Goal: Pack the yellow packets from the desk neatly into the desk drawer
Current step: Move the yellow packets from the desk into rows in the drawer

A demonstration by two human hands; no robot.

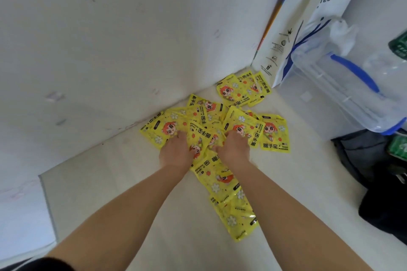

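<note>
Head view shows glossy yellow cartoon-printed packets (pixel 237 125) strewn in a heap on the pale desk (pixel 110 193) beside the white wall (pixel 99 50), left hand (pixel 176 153) and right hand (pixel 234 149) pressed palm-down on its middle, likely to rake them together; whether either grips any I cannot tell.

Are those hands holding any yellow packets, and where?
Cannot be told. The left hand and right hand both lie on the middle of the heaped yellow packets, their grip hidden.
</note>
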